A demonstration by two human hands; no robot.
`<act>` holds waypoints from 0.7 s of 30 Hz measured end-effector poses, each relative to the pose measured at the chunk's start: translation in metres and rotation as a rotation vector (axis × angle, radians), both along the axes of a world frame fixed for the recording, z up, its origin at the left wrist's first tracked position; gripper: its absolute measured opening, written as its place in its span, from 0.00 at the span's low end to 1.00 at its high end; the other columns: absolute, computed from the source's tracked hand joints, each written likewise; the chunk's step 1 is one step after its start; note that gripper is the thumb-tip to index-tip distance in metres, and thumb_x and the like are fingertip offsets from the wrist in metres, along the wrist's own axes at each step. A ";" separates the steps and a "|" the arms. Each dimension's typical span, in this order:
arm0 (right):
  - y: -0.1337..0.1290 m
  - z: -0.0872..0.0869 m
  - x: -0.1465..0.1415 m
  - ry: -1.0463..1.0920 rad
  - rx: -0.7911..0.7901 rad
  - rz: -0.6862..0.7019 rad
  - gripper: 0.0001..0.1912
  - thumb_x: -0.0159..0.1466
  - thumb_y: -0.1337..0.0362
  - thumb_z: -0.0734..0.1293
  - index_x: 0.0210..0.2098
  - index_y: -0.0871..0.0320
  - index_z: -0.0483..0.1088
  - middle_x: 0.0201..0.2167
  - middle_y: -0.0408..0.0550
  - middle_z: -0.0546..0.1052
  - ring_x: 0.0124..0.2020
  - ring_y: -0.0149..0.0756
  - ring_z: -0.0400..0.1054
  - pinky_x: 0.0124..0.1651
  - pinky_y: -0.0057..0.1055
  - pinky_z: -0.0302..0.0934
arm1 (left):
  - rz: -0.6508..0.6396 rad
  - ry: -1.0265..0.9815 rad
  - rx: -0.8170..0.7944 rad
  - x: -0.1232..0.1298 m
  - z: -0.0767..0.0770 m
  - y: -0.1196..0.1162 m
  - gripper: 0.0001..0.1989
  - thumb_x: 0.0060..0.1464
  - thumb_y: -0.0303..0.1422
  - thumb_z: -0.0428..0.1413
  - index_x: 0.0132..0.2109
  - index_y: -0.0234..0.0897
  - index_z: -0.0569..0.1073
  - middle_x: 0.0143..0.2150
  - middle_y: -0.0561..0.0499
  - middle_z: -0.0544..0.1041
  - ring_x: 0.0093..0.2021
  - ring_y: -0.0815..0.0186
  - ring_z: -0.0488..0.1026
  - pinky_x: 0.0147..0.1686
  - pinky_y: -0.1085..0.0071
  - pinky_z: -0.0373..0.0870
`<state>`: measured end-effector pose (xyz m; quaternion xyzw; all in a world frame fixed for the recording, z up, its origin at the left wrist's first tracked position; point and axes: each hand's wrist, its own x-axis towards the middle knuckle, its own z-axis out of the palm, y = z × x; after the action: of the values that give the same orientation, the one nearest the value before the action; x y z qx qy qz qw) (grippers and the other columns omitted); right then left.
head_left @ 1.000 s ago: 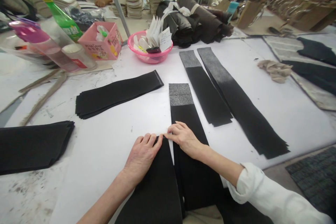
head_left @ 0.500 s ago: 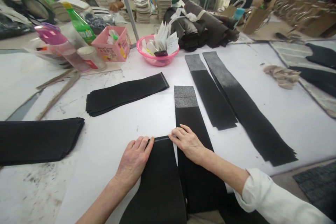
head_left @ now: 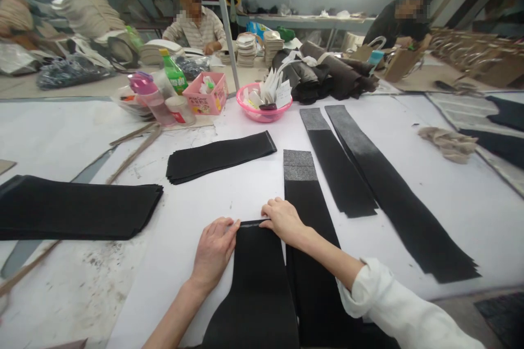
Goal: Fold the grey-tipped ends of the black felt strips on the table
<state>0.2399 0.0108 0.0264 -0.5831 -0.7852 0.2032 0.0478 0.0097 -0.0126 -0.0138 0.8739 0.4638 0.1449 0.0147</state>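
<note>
Black panel [head_left: 262, 289]: lies flat in the middle of the white worktop [head_left: 409, 142], between two hands, and runs down towards the near edge, out of view. Has a thin grey line along the far end.

By the left edge of the worktop, a thick black stack [head_left: 77, 211], lying flat, with lots of layers showing at the right end. Next, close to the far edge, a bottle with a pink top [head_left: 149, 101] and a pink box [head_left: 207, 97]. Nearer, a smaller black stack [head_left: 221, 158], lying a bit slanted.

Then the left hand [head_left: 215, 251], fingers close together, thumb and fingertips pinching the far left corner of the panel. By the far edge, a pink bowl [head_left: 264, 115] with white papers [head_left: 277, 87] standing in it.

Then the right hand [head_left: 284, 221], fingers bent, thumb tip on the far end of the panel, near its right corner. Cannot tell if pinching or just pressing. Under the right wrist, a black strip with a speckled grey end [head_left: 298, 166], just beside the panel.

More to the right, a short grey-and-black strip [head_left: 341, 166] and a long grey-and-black strip [head_left: 403, 202], side by side, both slanting down to the right. Last, towards the right edge, a crumpled tan cloth [head_left: 448, 143].
</note>
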 end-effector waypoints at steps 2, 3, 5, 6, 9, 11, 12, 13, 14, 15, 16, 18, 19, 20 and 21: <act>0.007 -0.002 -0.008 0.026 -0.084 -0.043 0.10 0.57 0.61 0.74 0.35 0.59 0.73 0.35 0.49 0.75 0.41 0.42 0.68 0.40 0.31 0.58 | 0.012 -0.052 -0.033 0.000 -0.001 0.000 0.16 0.60 0.25 0.48 0.52 0.39 0.71 0.48 0.44 0.72 0.51 0.58 0.67 0.49 0.59 0.66; 0.010 -0.003 -0.009 0.043 -0.113 -0.051 0.09 0.56 0.62 0.75 0.33 0.58 0.74 0.33 0.48 0.76 0.37 0.40 0.69 0.37 0.30 0.58 | 0.020 -0.088 -0.057 0.000 0.000 0.000 0.15 0.60 0.26 0.48 0.52 0.39 0.71 0.47 0.44 0.72 0.50 0.58 0.67 0.49 0.59 0.66; 0.014 -0.002 -0.010 0.093 -0.162 -0.039 0.08 0.55 0.62 0.75 0.30 0.57 0.74 0.27 0.43 0.75 0.31 0.35 0.69 0.31 0.26 0.55 | 0.045 -0.197 -0.116 0.001 0.001 0.001 0.14 0.61 0.29 0.48 0.52 0.39 0.71 0.46 0.45 0.72 0.49 0.59 0.68 0.49 0.59 0.67; 0.015 0.000 -0.010 0.123 -0.176 -0.026 0.07 0.55 0.62 0.75 0.29 0.57 0.74 0.26 0.41 0.75 0.30 0.33 0.69 0.29 0.24 0.54 | 0.067 -0.276 -0.152 0.003 0.003 0.001 0.14 0.61 0.31 0.48 0.52 0.38 0.71 0.46 0.45 0.73 0.49 0.59 0.69 0.49 0.59 0.67; 0.013 0.007 -0.011 0.206 -0.151 0.008 0.05 0.57 0.64 0.73 0.28 0.57 0.74 0.25 0.37 0.74 0.28 0.28 0.68 0.27 0.21 0.51 | 0.169 -0.583 -0.351 0.010 0.011 0.004 0.15 0.60 0.38 0.50 0.51 0.39 0.72 0.44 0.46 0.75 0.45 0.60 0.71 0.47 0.63 0.69; 0.010 0.010 -0.011 0.318 -0.111 -0.036 0.05 0.57 0.66 0.72 0.25 0.58 0.72 0.23 0.37 0.72 0.27 0.28 0.66 0.27 0.22 0.50 | 0.216 -0.777 -0.585 0.017 0.016 0.007 0.14 0.59 0.42 0.51 0.43 0.38 0.75 0.37 0.49 0.77 0.37 0.62 0.73 0.39 0.68 0.70; 0.008 0.010 -0.011 0.378 -0.092 -0.070 0.06 0.56 0.66 0.72 0.24 0.58 0.72 0.22 0.36 0.71 0.26 0.28 0.65 0.27 0.22 0.49 | 0.231 -0.856 -0.671 0.020 0.019 0.009 0.14 0.58 0.43 0.52 0.39 0.37 0.75 0.32 0.51 0.77 0.33 0.63 0.73 0.34 0.71 0.69; 0.008 0.010 -0.010 0.429 -0.098 -0.101 0.06 0.55 0.66 0.72 0.24 0.57 0.72 0.21 0.36 0.70 0.26 0.28 0.64 0.27 0.23 0.48 | 0.242 -0.924 -0.737 0.023 0.021 0.011 0.15 0.56 0.45 0.53 0.35 0.37 0.74 0.29 0.52 0.76 0.30 0.64 0.71 0.30 0.72 0.67; 0.007 0.009 -0.009 0.487 -0.129 -0.124 0.05 0.53 0.66 0.72 0.24 0.57 0.72 0.20 0.36 0.70 0.25 0.28 0.63 0.26 0.23 0.48 | 0.251 -0.986 -0.781 0.025 0.023 0.013 0.16 0.54 0.47 0.55 0.33 0.36 0.74 0.26 0.52 0.74 0.28 0.65 0.70 0.28 0.73 0.65; 0.008 0.009 -0.008 0.541 -0.180 -0.126 0.05 0.53 0.66 0.72 0.24 0.57 0.73 0.20 0.36 0.69 0.25 0.28 0.61 0.26 0.23 0.47 | 0.262 -1.047 -0.809 0.026 0.024 0.015 0.17 0.52 0.48 0.57 0.32 0.36 0.73 0.25 0.53 0.74 0.26 0.66 0.69 0.26 0.74 0.63; 0.010 0.010 -0.006 0.596 -0.246 -0.112 0.05 0.53 0.65 0.72 0.24 0.58 0.73 0.19 0.36 0.67 0.24 0.28 0.60 0.25 0.23 0.47 | 0.267 -1.111 -0.836 0.027 0.025 0.016 0.18 0.50 0.49 0.58 0.32 0.36 0.73 0.25 0.53 0.74 0.26 0.66 0.69 0.26 0.74 0.63; 0.015 0.015 0.000 0.712 -0.352 -0.077 0.05 0.54 0.65 0.70 0.23 0.59 0.73 0.17 0.36 0.64 0.21 0.27 0.56 0.23 0.23 0.45 | 0.238 -1.237 -0.927 0.028 0.028 0.016 0.20 0.46 0.50 0.61 0.36 0.37 0.74 0.27 0.52 0.76 0.29 0.64 0.72 0.29 0.72 0.66; 0.020 0.021 0.003 0.773 -0.371 -0.079 0.06 0.55 0.65 0.69 0.23 0.60 0.72 0.16 0.36 0.63 0.21 0.26 0.54 0.23 0.23 0.45 | 0.201 -1.275 -0.996 0.027 0.029 0.016 0.22 0.43 0.51 0.62 0.39 0.38 0.75 0.29 0.50 0.77 0.31 0.61 0.74 0.33 0.69 0.69; 0.025 0.028 0.008 0.838 -0.367 -0.102 0.08 0.56 0.65 0.69 0.22 0.61 0.72 0.16 0.36 0.63 0.20 0.26 0.53 0.23 0.23 0.45 | 0.155 -1.277 -1.073 0.026 0.030 0.015 0.25 0.40 0.51 0.63 0.41 0.39 0.76 0.31 0.49 0.78 0.34 0.58 0.75 0.37 0.65 0.71; 0.031 0.036 0.014 0.909 -0.352 -0.136 0.08 0.56 0.64 0.68 0.23 0.61 0.72 0.16 0.37 0.63 0.20 0.26 0.53 0.23 0.23 0.46 | 0.107 -1.237 -1.149 0.024 0.032 0.013 0.27 0.38 0.51 0.64 0.43 0.40 0.76 0.33 0.48 0.79 0.38 0.54 0.76 0.42 0.59 0.71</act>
<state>0.2537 0.0419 0.0625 -0.4847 -0.5988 0.5629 0.2995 0.0335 0.0007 0.0183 0.4707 0.4145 0.3390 0.7012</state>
